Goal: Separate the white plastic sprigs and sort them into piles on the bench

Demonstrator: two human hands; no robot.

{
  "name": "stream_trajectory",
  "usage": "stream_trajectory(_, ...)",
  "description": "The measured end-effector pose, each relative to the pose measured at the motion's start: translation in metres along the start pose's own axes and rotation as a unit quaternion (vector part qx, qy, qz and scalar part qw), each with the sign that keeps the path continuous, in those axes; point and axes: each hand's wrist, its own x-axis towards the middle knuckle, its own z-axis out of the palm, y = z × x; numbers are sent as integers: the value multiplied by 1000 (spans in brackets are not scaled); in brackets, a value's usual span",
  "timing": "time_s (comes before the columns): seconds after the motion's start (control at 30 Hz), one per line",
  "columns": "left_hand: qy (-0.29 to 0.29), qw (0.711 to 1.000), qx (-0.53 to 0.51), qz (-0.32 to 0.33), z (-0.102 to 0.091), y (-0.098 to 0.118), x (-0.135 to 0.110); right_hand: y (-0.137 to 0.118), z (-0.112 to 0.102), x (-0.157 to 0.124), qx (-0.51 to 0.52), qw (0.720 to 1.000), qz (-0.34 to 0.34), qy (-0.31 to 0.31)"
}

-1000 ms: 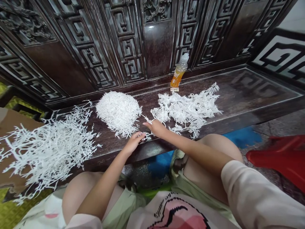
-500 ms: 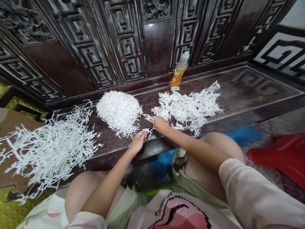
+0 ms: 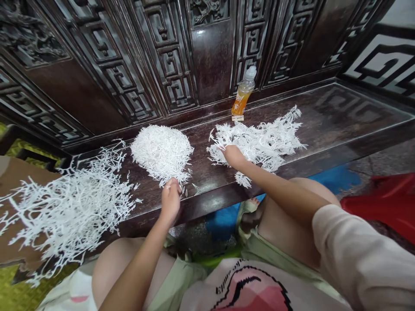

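Observation:
My left hand (image 3: 170,199) is closed in a pinch on a small white plastic piece at the near edge of a round heap of small white pieces (image 3: 162,151). My right hand (image 3: 231,155) rests with curled fingers on the left end of a pile of white branched plastic sprues (image 3: 259,140), gripping into it. Both piles lie on a dark carved wooden bench (image 3: 324,125). A few loose white bits lie between the hands.
A large spread of bare white branched frames (image 3: 65,207) covers the bench's left end and a brown board. An orange drink bottle (image 3: 243,91) stands against the carved backrest. A red plastic stool (image 3: 382,203) sits on the floor at right. My knees are under the bench edge.
My hands have parted: the left moved left to the round heap with a small piece, the right moved up and right into the sprue pile. The sprue between them is gone.

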Motion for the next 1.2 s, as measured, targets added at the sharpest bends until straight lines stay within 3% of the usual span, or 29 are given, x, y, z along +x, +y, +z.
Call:
stream_trajectory(0.07, 19, 999, 4, -28, -5, -5, 16, -11, 0, -6, 11, 1000, 10, -7)
stream_trajectory(0.17, 44, 998, 33, -44, 2, -16, 32, -38, 6, -21, 27, 999, -11, -36)
stream_trajectory(0.33, 58, 993, 102, 6, 16, -26, 30, -55, 12, -40, 35, 996, -52, -57)
stream_trajectory(0.4, 13, 996, 90, 15, 18, -24, 25, -53, 12, -42, 33, 996, -59, -60)
stream_trajectory(0.53, -141, 989, 29, 25, 25, -19, 18, -52, 13, -44, 36, 994, -79, -62)
stream_trajectory(0.6, -180, 982, 35, 32, 29, -20, 16, -54, 13, -45, 41, 991, -109, -63)
stream_trajectory(0.77, -208, 972, 89, 67, 33, -22, 12, -56, 14, -47, 49, 983, -163, -64)
stream_trajectory(0.97, -231, 966, 89, 71, 33, -14, 10, -50, 14, -41, 36, 993, -104, -43)
stream_trajectory(1.2, -264, 964, 36, 17, 34, -10, 9, -45, 14, -31, 11, 994, -102, -37)
